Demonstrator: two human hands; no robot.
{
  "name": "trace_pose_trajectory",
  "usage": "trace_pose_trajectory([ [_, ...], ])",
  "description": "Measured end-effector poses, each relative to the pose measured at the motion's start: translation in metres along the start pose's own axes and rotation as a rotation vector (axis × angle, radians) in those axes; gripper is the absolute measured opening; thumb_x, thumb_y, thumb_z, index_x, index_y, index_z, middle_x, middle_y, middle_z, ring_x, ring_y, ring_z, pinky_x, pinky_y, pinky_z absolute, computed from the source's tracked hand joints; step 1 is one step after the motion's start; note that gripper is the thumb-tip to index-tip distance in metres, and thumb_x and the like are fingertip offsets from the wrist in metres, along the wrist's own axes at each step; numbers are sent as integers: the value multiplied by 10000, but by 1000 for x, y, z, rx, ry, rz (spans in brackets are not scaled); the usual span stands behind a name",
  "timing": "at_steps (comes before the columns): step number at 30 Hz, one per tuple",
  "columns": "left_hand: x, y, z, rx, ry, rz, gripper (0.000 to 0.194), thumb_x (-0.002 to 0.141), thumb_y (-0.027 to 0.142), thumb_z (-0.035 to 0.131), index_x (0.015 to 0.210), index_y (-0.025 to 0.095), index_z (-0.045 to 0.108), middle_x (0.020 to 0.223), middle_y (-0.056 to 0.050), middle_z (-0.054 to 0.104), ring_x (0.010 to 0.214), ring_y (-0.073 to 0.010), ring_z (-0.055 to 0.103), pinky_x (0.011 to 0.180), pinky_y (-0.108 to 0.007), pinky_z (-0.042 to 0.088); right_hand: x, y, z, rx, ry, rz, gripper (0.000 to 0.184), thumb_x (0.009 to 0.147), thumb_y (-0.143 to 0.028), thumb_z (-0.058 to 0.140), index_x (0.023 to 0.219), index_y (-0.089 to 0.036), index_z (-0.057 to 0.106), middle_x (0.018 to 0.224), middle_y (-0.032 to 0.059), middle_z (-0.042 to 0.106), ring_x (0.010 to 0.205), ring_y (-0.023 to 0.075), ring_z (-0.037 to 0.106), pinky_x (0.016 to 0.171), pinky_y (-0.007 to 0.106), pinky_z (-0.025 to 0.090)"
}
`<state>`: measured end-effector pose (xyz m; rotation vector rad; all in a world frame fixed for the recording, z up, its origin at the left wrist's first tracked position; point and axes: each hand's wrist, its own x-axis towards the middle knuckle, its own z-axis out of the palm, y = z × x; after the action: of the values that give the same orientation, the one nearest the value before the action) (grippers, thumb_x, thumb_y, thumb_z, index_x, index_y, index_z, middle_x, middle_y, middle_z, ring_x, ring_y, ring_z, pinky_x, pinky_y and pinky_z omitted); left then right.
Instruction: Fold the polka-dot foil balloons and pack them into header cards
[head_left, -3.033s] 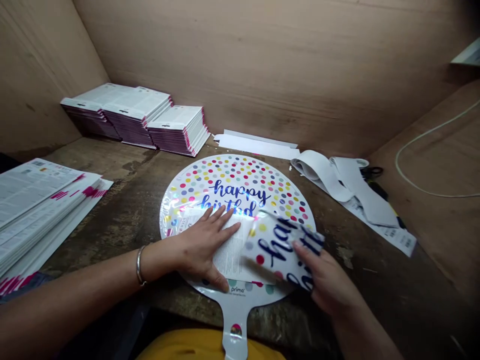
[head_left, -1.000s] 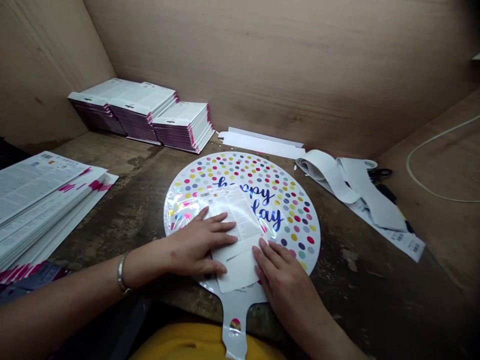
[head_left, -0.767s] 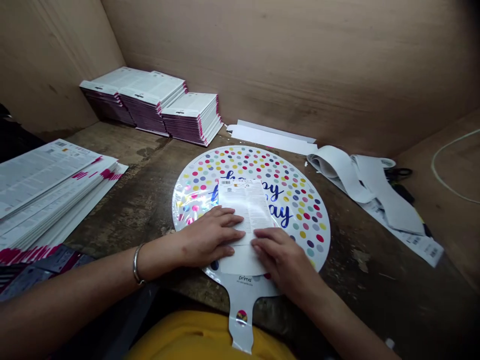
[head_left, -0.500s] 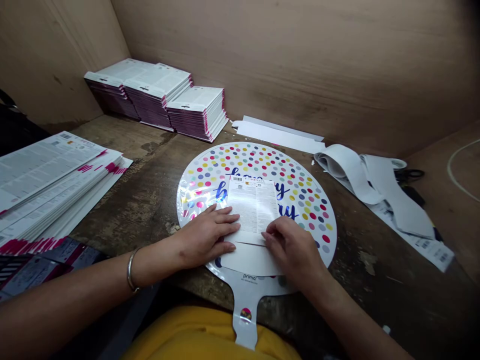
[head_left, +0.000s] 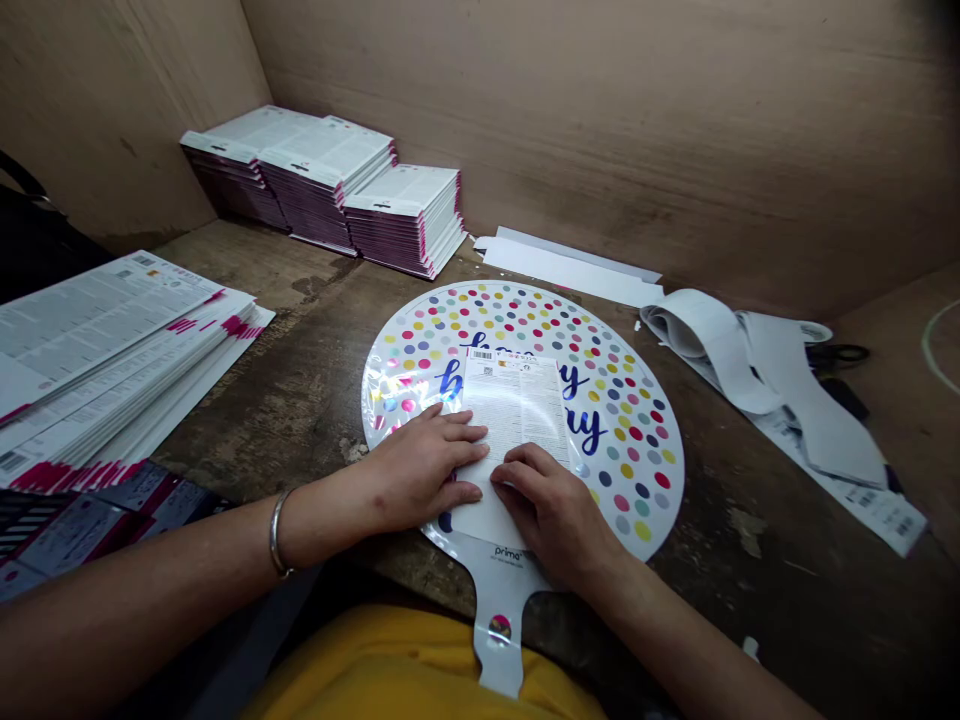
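Left hand [head_left: 424, 472]: palm down, fingers stretched out and slightly apart, their tips on the left side of the card [head_left: 519, 400].
Right hand [head_left: 556, 515]: fingers bent and bunched close, tips touching the card's lower part; from here I can't tell whether they pinch anything.
Card: white, printed, lying under both sets of fingertips and reaching beyond them, on top of the balloon [head_left: 637, 465].
Balloon: flat, round, covered in coloured dots, beneath the fingers, its neck pointing back toward the yellow clothing [head_left: 397, 665].
Bracelet [head_left: 277, 535]: behind the left fingers, round the wrist.
Pile [head_left: 112, 360]: printed cards, well left of the left fingers.
Stacks [head_left: 322, 175]: beyond the left fingers, by the wall.
Label strip [head_left: 817, 410]: right of the right fingers, loosely coiled on the counter [head_left: 300, 350], beside scissors [head_left: 844, 356].
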<state>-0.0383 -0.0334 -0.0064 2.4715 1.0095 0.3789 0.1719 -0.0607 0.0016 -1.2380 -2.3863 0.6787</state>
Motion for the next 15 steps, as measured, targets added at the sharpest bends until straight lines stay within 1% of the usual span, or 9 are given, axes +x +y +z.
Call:
trace_pose_trajectory([
  [2, 0, 0, 0, 1, -6, 5, 433, 821, 401, 600, 1210, 215, 559, 1325, -72, 524, 1288, -284, 387, 1060, -516, 259, -1, 1, -2, 23, -27, -15, 144, 881, -150, 455, 853, -202, 586, 931, 51, 552, 806, 146, 551, 717, 276, 476],
  [3, 0, -1, 0, 1, -9, 10, 435, 823, 403, 596, 1212, 212, 558, 1327, -72, 523, 1290, -284, 385, 1060, -512, 263, -1, 1, -3, 32, -31, -15, 137, 874, -139, 460, 867, -203, 581, 942, 53, 550, 821, 149, 554, 727, 278, 478],
  [7, 0, -1, 1, 2, -5, 16, 440, 832, 411, 585, 1214, 196, 556, 1330, -71, 520, 1292, -282, 381, 1063, -509, 265, -4, 1, -3, 8, -21, -14, 204, 884, -152, 450, 1029, -216, 577, 1044, 72, 538, 913, 165, 559, 785, 291, 479],
  [8, 0, -2, 1, 2, -3, 14, 440, 830, 413, 586, 1212, 196, 558, 1328, -70, 522, 1291, -283, 382, 1061, -510, 266, -5, 2, -3, -3, -26, -23, 202, 889, -161, 446, 1022, -217, 586, 1050, 73, 537, 909, 164, 561, 781, 290, 479],
  [11, 0, -1, 0, -1, -5, 14, 439, 826, 411, 592, 1211, 201, 558, 1326, -69, 524, 1291, -286, 382, 1058, -514, 267, -7, 3, -2, -5, -26, -43, 175, 890, -162, 442, 907, -208, 610, 1015, 65, 546, 868, 156, 568, 758, 280, 479],
  [12, 1, -1, -1, -3, -9, 17, 438, 826, 409, 593, 1211, 203, 557, 1327, -70, 523, 1290, -286, 384, 1058, -513, 266, -7, 3, -2, 4, -15, -40, 172, 889, -160, 442, 902, -207, 608, 1013, 66, 549, 874, 157, 569, 763, 280, 480],
  [15, 1, -1, -1, -1, -19, 22, 437, 827, 408, 591, 1211, 201, 558, 1326, -73, 523, 1288, -287, 387, 1064, -516, 255, -6, 4, -1, 20, 15, -18, 197, 890, -171, 447, 1015, -215, 592, 1056, 77, 549, 937, 170, 566, 801, 290, 483],
])
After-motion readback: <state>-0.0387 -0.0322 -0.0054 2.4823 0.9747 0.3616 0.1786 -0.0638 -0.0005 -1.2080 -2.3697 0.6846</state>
